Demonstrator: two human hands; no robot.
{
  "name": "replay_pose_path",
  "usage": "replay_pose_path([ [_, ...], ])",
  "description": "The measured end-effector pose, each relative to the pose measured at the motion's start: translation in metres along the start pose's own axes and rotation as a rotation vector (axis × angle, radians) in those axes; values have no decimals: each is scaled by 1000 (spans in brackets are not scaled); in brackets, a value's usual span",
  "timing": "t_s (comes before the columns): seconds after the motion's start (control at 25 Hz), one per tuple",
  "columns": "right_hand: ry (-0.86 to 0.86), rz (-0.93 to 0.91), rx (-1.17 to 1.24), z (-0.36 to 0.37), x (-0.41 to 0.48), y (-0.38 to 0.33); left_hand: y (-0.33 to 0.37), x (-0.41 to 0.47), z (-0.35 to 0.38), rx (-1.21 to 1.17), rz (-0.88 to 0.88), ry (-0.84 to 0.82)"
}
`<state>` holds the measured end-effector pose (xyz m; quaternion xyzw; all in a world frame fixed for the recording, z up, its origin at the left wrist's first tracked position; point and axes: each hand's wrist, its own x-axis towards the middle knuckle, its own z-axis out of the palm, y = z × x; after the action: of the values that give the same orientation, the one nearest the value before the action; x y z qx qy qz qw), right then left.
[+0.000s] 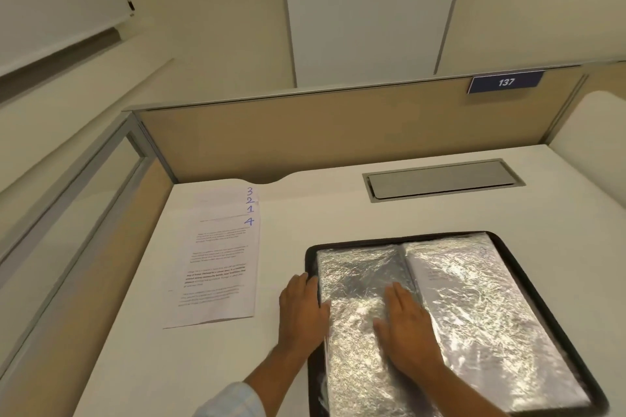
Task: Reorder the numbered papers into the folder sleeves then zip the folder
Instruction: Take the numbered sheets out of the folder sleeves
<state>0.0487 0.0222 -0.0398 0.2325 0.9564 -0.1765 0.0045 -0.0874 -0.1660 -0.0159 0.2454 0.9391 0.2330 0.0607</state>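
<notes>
On the desk (338, 213), the folder (310, 264) is lying open; both hands are resting flat, gripping nothing, the left hand (301, 311) at its rim, the right hand (406, 332) on a sleeve (352, 281); the papers (220, 267) are lying well left; steadying the sleeve while sliding in sheet 1 is advisable.

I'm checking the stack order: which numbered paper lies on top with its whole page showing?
The paper marked 4: it lies on top, printed text fully visible. Paper 1, paper 2 and paper 3 show only narrow top strips beyond it.
</notes>
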Motion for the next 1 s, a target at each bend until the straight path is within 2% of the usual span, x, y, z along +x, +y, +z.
replay_pose_path([
  [0.12, 87, 81, -1, -12, -23, 45, 29, -10, 21, -23, 68, -55],
  [0.32, 118, 206, -26, -16, -67, 122, 64, -30, 53, -28, 134, -146],
  [0.48, 223, 387, -73, -20, -94, 158, 77, -44, 72, -2, 211, -222],
  [0.6, 247, 477, -104, -17, -108, 171, 74, -51, 80, 51, 229, -218],
  [0.68, 257, 474, -116, -14, -114, 176, 71, -52, 83, 57, 226, -208],
  [0.8, 308, 360, -98, -13, -115, 176, 70, -48, 83, 37, 208, -200],
  [1.0, 368, 203, 208, -20, -109, 146, 86, -44, 74, 33, 196, -187],
])
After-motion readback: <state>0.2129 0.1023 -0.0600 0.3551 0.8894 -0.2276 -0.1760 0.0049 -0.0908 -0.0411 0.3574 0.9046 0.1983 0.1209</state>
